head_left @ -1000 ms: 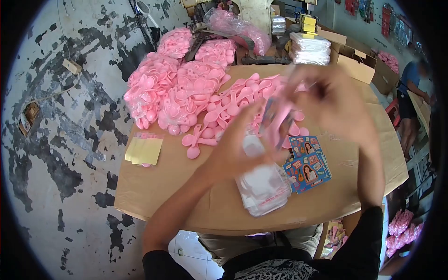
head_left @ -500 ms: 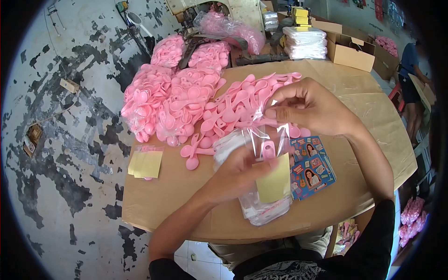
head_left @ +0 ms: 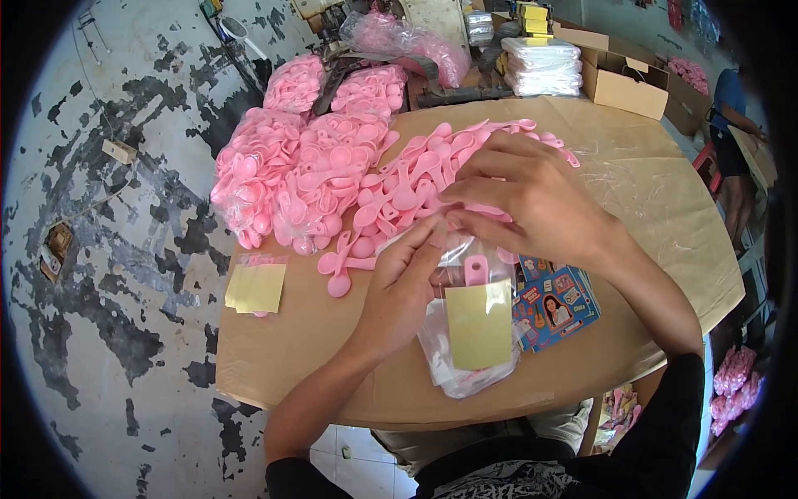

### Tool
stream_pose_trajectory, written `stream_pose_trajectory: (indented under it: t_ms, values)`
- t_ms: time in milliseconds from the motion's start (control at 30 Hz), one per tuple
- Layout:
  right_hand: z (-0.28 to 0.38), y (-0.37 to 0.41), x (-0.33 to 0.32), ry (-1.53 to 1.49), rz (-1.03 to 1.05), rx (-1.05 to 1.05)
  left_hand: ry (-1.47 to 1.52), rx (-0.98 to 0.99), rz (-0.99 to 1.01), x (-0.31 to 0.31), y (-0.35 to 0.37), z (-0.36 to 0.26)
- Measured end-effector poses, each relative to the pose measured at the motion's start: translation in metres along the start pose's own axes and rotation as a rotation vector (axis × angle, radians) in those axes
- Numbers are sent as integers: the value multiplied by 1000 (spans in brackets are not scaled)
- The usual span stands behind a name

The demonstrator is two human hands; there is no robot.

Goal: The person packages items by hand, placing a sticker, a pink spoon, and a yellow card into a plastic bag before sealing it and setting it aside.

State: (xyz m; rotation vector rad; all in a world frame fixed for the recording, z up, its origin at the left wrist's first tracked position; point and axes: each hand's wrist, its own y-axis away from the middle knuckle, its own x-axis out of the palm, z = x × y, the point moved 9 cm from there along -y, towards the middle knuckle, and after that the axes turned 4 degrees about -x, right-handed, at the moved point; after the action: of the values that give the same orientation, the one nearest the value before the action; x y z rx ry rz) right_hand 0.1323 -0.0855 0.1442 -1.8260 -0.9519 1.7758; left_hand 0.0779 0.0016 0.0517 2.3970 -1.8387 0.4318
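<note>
My left hand (head_left: 406,283) pinches the top left edge of a clear plastic bag (head_left: 492,254). My right hand (head_left: 528,195) is closed at the bag's top edge, its fingertips close to the left ones. Inside the bag are a yellow card (head_left: 480,326) and a pink spoon, whose handle (head_left: 475,270) shows above the card. Under it lies a stack of empty clear bags (head_left: 449,381). Blue printed cards (head_left: 561,309) lie just to the right. Behind my hands spreads a heap of loose pink spoons (head_left: 403,187).
Bulging bags of pink spoons (head_left: 274,166) stand at the table's back left. Packed bags with yellow cards (head_left: 256,287) lie at the left edge. Beyond the table (head_left: 665,224) are an open carton (head_left: 623,87) and stacked clear packs (head_left: 542,66). A person (head_left: 731,141) is at far right.
My left hand has moved up from the yellow card to the bag's top edge. My right hand has come down beside it, and the card now hangs more upright.
</note>
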Motion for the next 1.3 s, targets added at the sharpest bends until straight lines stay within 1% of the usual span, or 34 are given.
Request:
stream_pose_trajectory:
  t_ms: [67,167,267,367,467,567,667,767,867,933,1000,1067,1133,1200,1267,1300]
  values:
    - [1,0,1,23,23,-29,27,-83,9,0,1,6]
    - [7,1,3,70,63,-44,-53,-71,-6,-4,0,9]
    - [9,3,9,93,133,-44,-266,-72,52,-1,2,9]
    - [12,5,13,129,258,-37,-298,-159,40,5,6,11]
    - [11,6,15,85,344,16,-367,-147,66,10,9,5]
    - [12,5,14,64,316,5,-378,-156,89,5,7,13]
    - [-2,4,15,-3,272,130,-389,-199,121,7,9,16]
    - [-16,4,9,-189,194,254,-179,-136,160,8,7,7]
    - [-28,1,-23,-383,-66,406,-130,-88,189,19,10,-12]
    - [-49,3,-52,-606,-293,423,-30,-35,119,12,6,-14]
    - [-67,9,-86,-522,-136,331,16,-7,71,4,1,-15]
    - [-87,35,-109,-628,-67,290,14,-10,43,-5,-3,-15]
    - [-136,88,-94,-947,-119,445,10,-23,-40,-15,-5,-12]
    - [-186,176,-47,-72,337,748,45,-29,-95,-21,-7,-5]
    - [-205,221,-75,202,138,751,45,-43,-92,-21,-12,0]
    - [-209,229,-87,331,30,746,39,-58,-107,-22,-15,4]
